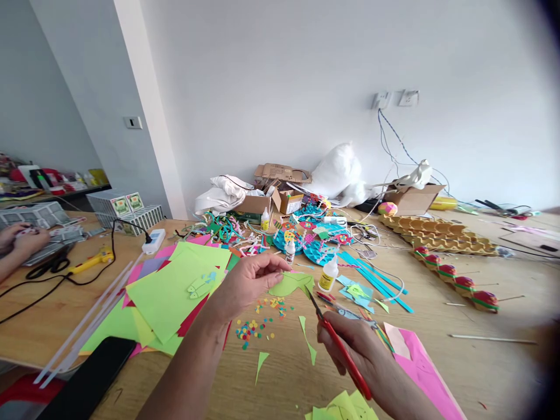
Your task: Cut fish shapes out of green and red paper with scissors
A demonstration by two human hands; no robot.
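Note:
Between the thumb and fingers of my left hand (251,283) is a green paper piece (286,284), cut into a curved shape with drawn lines. My right hand (356,344) grips red-handled scissors (341,350), whose blade tips are at the paper's right end. Below the paper lie colourful paper dots (252,333) and thin green offcuts (308,341). A white glue bottle (328,273) with a yellow label stands just right of the paper. Stacked green sheets (175,291) lie left of my left hand.
A black phone (90,379) lies at the front left, near a yellow glue gun (93,259). Another person's hands (28,239) are at the far left. Egg-carton strips (437,236) lie right, pink paper (422,361) front right. Boxes (256,204) stand behind.

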